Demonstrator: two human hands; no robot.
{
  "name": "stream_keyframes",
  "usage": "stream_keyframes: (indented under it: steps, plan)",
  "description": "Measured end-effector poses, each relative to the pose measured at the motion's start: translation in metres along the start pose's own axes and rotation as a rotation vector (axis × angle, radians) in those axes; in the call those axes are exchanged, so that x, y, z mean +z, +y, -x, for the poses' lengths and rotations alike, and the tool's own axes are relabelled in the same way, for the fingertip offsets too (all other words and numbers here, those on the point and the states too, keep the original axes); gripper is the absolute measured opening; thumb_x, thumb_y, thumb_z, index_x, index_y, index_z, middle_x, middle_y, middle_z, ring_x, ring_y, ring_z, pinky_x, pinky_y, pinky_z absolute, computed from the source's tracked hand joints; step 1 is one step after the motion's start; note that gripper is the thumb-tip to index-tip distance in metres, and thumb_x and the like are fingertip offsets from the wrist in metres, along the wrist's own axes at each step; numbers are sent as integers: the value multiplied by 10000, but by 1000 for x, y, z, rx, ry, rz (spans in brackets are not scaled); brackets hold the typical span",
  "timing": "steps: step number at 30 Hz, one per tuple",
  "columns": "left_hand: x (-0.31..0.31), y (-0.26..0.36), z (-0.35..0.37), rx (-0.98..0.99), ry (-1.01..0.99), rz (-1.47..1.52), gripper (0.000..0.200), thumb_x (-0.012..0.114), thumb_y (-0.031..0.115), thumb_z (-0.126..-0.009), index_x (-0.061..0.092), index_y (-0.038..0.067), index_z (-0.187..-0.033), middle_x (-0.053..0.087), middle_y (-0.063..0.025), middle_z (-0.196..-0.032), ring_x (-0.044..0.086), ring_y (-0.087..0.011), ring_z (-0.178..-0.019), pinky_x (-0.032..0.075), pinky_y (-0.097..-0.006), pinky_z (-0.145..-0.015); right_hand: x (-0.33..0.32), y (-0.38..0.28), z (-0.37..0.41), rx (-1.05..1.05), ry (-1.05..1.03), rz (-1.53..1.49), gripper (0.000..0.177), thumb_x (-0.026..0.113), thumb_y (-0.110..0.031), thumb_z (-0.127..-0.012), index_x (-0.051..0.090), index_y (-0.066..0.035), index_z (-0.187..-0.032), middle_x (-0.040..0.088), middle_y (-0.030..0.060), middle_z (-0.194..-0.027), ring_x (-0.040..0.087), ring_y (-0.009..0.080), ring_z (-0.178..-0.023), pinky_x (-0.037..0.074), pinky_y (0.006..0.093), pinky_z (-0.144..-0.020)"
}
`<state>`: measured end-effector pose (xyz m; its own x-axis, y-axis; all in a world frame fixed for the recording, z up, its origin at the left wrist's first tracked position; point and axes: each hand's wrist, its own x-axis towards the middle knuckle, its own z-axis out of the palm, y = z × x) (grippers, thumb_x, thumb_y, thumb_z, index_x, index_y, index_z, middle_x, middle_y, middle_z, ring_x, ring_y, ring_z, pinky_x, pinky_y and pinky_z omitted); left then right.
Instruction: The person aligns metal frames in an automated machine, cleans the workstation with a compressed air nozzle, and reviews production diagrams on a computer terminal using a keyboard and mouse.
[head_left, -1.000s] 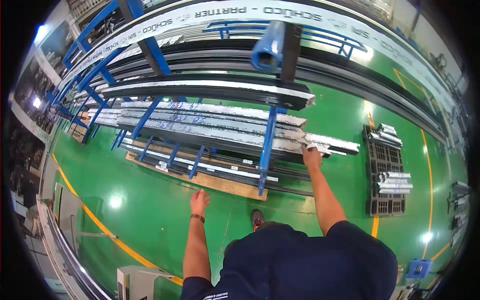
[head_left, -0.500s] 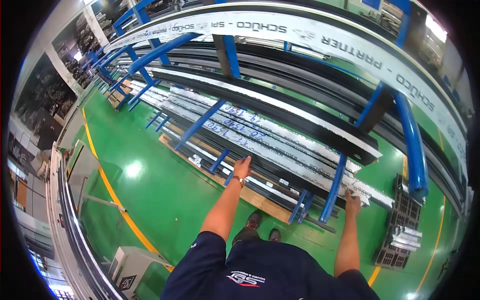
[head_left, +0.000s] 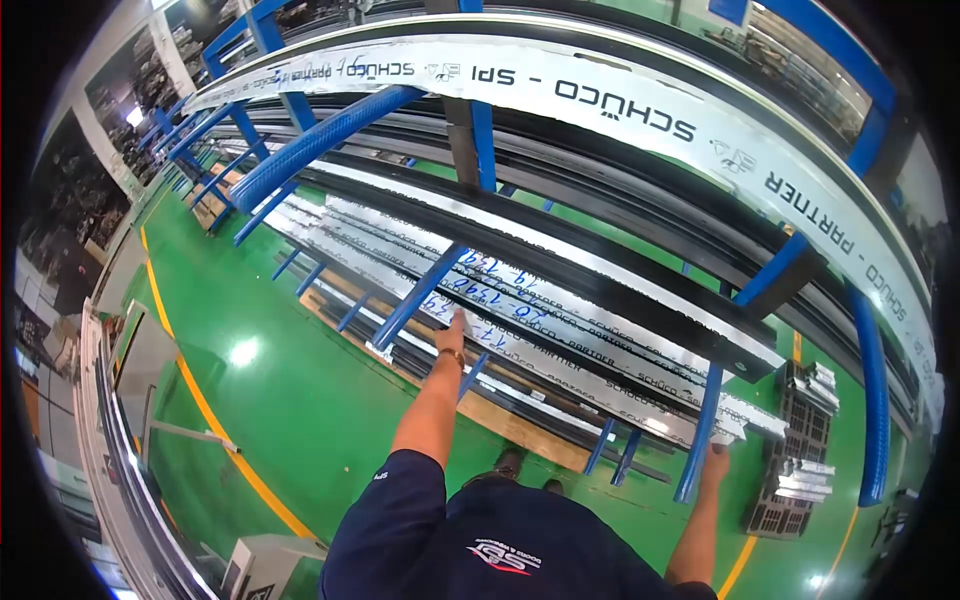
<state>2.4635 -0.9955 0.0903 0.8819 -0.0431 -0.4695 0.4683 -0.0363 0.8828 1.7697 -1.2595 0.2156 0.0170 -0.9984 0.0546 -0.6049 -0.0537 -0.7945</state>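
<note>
Long aluminium profiles (head_left: 585, 372) in white printed film lie side by side on the rack's lower arms, several with blue handwritten numbers. My left hand (head_left: 450, 335) is at the near edge of the front profile, beside the handwriting, its fingers closed over that edge. At the right end of the same profile, my right hand (head_left: 715, 463) grips close to the cut end; its fingers are partly hidden. A blue rack arm (head_left: 702, 435) stands just left of my right hand.
Above hang a dark profile (head_left: 560, 250) and a large white-filmed profile (head_left: 620, 100). Blue padded arms (head_left: 872, 400) stick out toward me. A dark slotted pallet (head_left: 790, 480) with short profile pieces stands right. A yellow line (head_left: 215, 430) crosses the green floor left.
My left hand has moved forward and left, up to the handwritten numbers. My right hand sits lower in view, still at the profile's end. The whole view has shifted.
</note>
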Motion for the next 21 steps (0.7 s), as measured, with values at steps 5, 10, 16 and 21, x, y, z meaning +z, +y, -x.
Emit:
stream_keyframes:
  steps: [5, 10, 16, 21]
  plan:
    - [-15, 76, 66, -59, -24, -2, 713, 925, 549, -751, 683, -83, -973, 728, -166, -894, 689, -233, -665, 576, -373, -566, 1, 12, -8, -15, 18, 54, 224, 775, -171, -943, 734, 42, -996, 750, 76, -846, 650, 120, -717, 522, 305, -659]
    - [-35, 83, 76, -87, -118, 131, 510, 931, 469, -785, 673, 30, -772, 680, -93, -732, 645, -190, -591, 556, -351, -532, -2, -3, 7, 57, -13, 33, 242, 783, -173, -924, 723, 47, -1006, 737, 80, -833, 642, 132, -710, 531, 320, -663]
    - [-99, 45, 66, -120, -101, 210, 509, 895, 351, -860, 627, -1, -1111, 746, -122, -974, 752, -218, -778, 618, -347, -631, -2, 19, 69, -37, -14, 77, 352, 828, -255, -912, 709, 38, -1067, 734, 111, -996, 662, 190, -856, 536, 350, -780]
    - [-120, 41, 64, -166, -79, 183, 543, 903, 362, -851, 663, -3, -1174, 754, -112, -970, 743, -204, -719, 607, -332, -561, 28, 52, 118, -28, 109, -102, 665, 820, -328, -930, 561, 91, -1377, 652, 220, -1287, 632, 314, -1140, 508, 464, -985]
